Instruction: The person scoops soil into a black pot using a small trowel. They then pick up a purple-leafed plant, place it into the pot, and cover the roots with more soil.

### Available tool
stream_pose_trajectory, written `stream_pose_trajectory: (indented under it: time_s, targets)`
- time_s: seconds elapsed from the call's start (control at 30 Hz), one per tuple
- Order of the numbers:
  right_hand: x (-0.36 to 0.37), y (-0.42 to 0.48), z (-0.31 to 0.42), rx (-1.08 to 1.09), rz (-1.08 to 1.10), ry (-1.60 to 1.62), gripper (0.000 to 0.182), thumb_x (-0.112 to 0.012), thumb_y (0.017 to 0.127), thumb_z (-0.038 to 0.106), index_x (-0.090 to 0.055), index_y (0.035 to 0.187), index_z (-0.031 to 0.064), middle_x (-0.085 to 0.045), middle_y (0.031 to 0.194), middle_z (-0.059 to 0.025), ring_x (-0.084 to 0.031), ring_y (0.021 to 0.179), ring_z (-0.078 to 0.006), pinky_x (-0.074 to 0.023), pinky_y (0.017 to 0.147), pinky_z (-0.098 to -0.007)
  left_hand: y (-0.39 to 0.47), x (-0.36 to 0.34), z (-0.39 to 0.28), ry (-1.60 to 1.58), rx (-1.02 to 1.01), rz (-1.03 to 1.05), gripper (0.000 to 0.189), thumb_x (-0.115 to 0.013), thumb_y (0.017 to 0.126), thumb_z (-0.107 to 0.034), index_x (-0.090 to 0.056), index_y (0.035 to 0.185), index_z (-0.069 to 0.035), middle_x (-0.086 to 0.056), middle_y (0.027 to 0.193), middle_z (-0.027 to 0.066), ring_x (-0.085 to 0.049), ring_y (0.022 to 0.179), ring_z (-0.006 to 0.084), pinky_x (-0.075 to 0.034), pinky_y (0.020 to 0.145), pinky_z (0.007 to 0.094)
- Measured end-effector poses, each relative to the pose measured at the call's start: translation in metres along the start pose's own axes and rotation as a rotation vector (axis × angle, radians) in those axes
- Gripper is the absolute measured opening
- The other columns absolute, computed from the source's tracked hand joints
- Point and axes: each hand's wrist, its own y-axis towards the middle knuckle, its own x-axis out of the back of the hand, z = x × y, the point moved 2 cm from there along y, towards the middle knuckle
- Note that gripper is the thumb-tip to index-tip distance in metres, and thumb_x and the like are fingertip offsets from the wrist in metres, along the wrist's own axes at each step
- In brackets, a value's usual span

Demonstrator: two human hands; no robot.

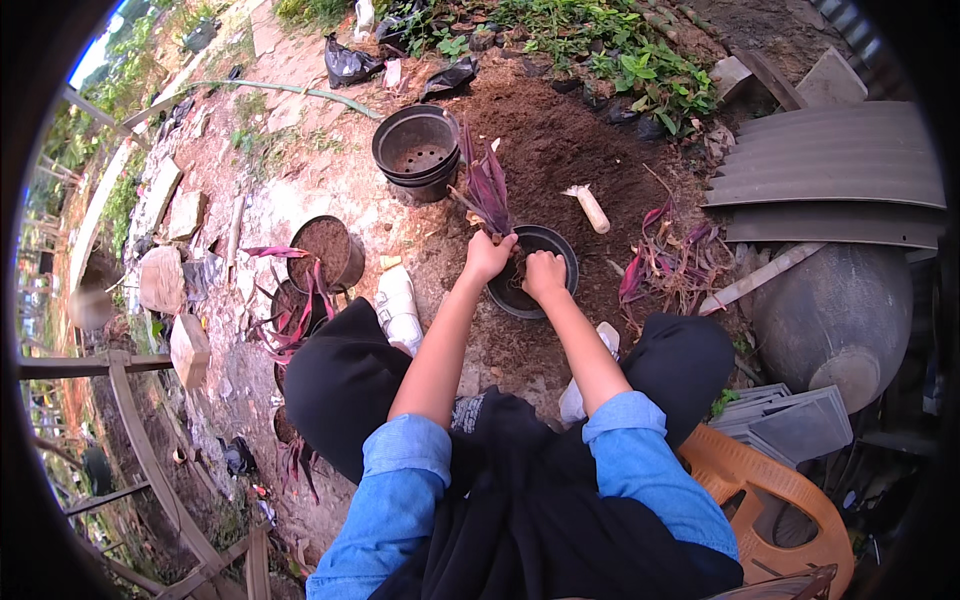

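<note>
My left hand (pixel 489 256) is closed round the lower stem of a purple-leaved plant (pixel 486 184), whose leaves point away from me. The stem end with its roots reaches over a black plastic pot (pixel 571 264) between my feet. Over the same pot is my right hand (pixel 544 274), its fingers curled at the roots; whether it grips them I cannot tell. Dark material shows low inside the pot. Beyond the plant stands a stack of black pots (pixel 415 142) with drainage holes. A heap of uprooted purple plants (pixel 671 262) lies at the right.
Loose brown soil (pixel 555 142) spreads beyond the pot, with a whitish roll (pixel 589 208) on it. Soil-filled pots (pixel 328 251) with purple plants stand at the left. At the right are corrugated sheets (pixel 832 157), a large dark jar (pixel 832 322) and an orange plastic chair (pixel 795 487).
</note>
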Motion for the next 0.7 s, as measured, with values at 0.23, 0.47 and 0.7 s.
stream_pose_trajectory:
  time_s: [0.23, 0.47, 0.7]
  targets:
    - [-0.035, 0.01, -0.002, -0.032, -0.024, -0.117, 0.009, -0.063, 0.066, 0.011, -0.066, 0.074, 0.0091, -0.063, 0.082, -0.0075, -0.058, 0.085, -0.0227, -0.0396, 0.076, -0.0349, -0.001, -0.011, 0.007, 0.152, 0.008, 0.013, 0.02, -0.062, 0.076, -0.017, -0.061, 0.077, 0.003, -0.065, 0.07, 0.0124, -0.064, 0.068, 0.0218, -0.048, 0.064, 0.0334]
    - [-0.036, 0.014, 0.005, -0.061, 0.156, 0.065, 0.01, -0.061, 0.07, 0.01, -0.066, 0.078, 0.009, -0.064, 0.086, -0.0121, -0.062, 0.086, -0.0246, -0.0406, 0.084, -0.0374, -0.009, -0.005, 0.0, 0.149, -0.006, -0.019, 0.015, -0.059, 0.078, -0.014, -0.061, 0.078, 0.001, -0.064, 0.071, 0.0139, -0.064, 0.067, 0.0236, -0.048, 0.064, 0.0352]
    - [-0.033, 0.015, -0.008, -0.22, 0.063, 0.464, 0.016, -0.057, 0.07, 0.003, -0.065, 0.084, 0.0055, -0.063, 0.084, -0.0194, -0.06, 0.085, -0.0333, -0.045, 0.081, -0.0412, -0.012, -0.013, -0.015, 0.215, -0.186, 0.049, 0.016, -0.06, 0.076, -0.009, -0.058, 0.085, 0.004, -0.061, 0.07, 0.0194, -0.062, 0.068, 0.0313, -0.046, 0.063, 0.038]
